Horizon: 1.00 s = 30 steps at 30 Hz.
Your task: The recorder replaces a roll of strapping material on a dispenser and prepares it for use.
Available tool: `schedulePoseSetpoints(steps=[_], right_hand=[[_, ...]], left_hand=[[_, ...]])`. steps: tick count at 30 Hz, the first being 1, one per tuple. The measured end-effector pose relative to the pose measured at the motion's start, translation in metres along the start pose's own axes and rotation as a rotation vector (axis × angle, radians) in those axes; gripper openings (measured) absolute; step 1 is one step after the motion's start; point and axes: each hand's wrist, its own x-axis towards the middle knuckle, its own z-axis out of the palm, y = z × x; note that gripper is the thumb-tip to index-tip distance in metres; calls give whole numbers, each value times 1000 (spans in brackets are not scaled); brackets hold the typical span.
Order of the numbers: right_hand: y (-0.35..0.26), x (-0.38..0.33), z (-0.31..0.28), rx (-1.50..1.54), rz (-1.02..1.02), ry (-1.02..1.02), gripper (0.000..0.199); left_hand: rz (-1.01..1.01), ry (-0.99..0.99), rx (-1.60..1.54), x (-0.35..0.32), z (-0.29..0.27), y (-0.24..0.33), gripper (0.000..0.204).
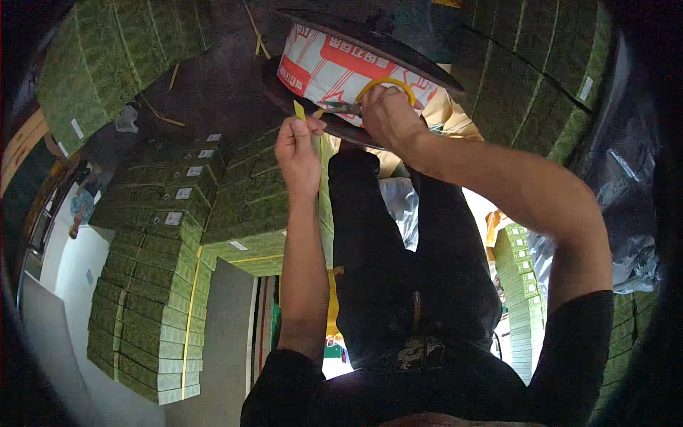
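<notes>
My left hand [300, 146] pinches a short end of flat yellow strap [299, 110], which sticks up past the thumb. To its right, my right hand [391, 117] is wrapped round scissors with a yellow loop handle [408, 88]. Their blades point left, towards my left hand; whether they are open is too dark to tell. Both hands are in front of a large reel [316, 67] with a red-and-white printed core between black flanges. The lower flange is partly covered by my hands.
Stacks of green patterned boxes [149, 285] stand on the left, some bound with yellow strap. More green stacks [526, 71] are at the far right and far left. Loose yellow strap [163, 114] lies on the dark floor. Clear plastic film [626, 213] hangs at the right.
</notes>
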Motion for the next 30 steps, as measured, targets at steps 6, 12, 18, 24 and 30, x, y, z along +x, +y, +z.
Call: schedulePoseSetpoints(steps=[6,12,18,24,30], right_hand=[[-25,-4,-11,-31,-70,-66,12],[-12,6,-6,407,-161,-11,14],[42,-29,-19,510,162,-105,25],[95,-12,-28,686,429,287,52],[111,45,-17,893,476,411,71]], left_hand=[[4,32,113,3,15,6,32],[-17,-9,-114,-12,28,10,30],[-39,691,242,63,-58,32,47],[-574,233,56,162,-86,-46,34],[-361,433,228,87,-39,-75,21]])
